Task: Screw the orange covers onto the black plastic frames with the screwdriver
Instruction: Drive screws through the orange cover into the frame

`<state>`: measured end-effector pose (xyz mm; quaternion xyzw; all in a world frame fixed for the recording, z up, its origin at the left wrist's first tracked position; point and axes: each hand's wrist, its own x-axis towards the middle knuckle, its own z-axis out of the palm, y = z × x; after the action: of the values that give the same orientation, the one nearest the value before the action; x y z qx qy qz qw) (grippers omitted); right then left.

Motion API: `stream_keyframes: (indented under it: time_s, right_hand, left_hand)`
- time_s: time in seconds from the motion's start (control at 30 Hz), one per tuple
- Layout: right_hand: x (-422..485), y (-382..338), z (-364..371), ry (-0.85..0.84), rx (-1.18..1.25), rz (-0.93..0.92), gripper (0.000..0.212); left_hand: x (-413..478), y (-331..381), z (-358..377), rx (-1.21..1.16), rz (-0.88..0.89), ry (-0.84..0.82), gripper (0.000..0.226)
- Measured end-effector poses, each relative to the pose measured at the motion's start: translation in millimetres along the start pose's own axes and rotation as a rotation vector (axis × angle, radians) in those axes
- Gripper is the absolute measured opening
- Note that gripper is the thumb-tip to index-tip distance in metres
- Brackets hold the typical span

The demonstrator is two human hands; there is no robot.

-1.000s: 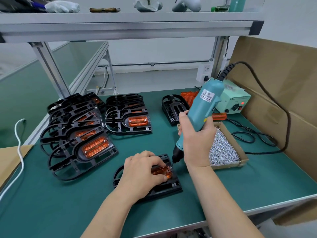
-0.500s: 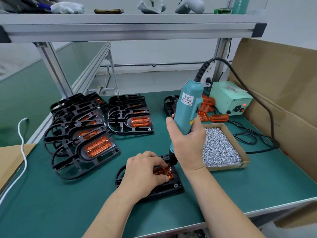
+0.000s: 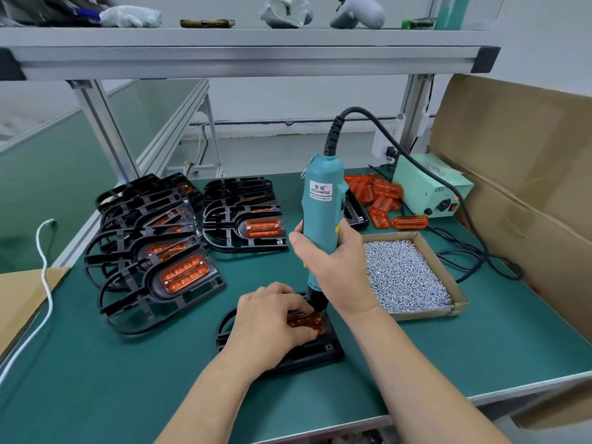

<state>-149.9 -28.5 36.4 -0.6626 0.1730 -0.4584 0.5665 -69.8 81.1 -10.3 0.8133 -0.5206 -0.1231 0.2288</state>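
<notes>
The right hand [image 3: 336,264] wraps its fingers tight round the blue-green screwdriver [image 3: 322,213] and holds it straight up. Its tip is down on a corner of an orange cover [image 3: 315,323]. The left hand [image 3: 269,318] grips that cover with curled fingers, on a black frame [image 3: 320,350] lying flat on the green table [image 3: 128,379]. A box of screws [image 3: 407,277] sits just beside the right hand.

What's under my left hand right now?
An orange cover in a black frame, held by the left hand; the screwdriver in the right hand meets its right end. The fingers hide most of the cover.
</notes>
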Motion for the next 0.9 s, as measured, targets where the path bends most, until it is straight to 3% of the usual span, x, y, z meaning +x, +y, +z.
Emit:
stream_keyframes:
  time_s: [0.17,0.33,0.5,0.7,0.9]
  right_hand:
    - [-1.4,3.8,4.5,-0.072,-0.029,0.009,0.021]
    - [1.9,4.3,-0.5,-0.011,0.038,0.015,0.026]
    - [-2.8,4.7,2.2,-0.005,-0.056,0.005,0.024]
    - [1.4,-11.4,-7.4,-0.055,0.088,-0.047,0.020]
    - [19.5,-25.1,-35.8,0.173,0.248,-0.061,0.011]
  left_hand:
    - [-0.1,-0.6,0.6,0.006,0.009,0.006,0.032]
    - [0.4,0.9,0.5,0.025,-0.004,-0.001,0.034]
    - [0.1,1.4,0.4,0.030,-0.005,-0.001,0.034]
    - [-0.6,1.6,-0.7,-0.001,-0.006,0.002,0.034]
    - [-1.7,1.9,-1.4,0.020,-0.013,-0.021,0.033]
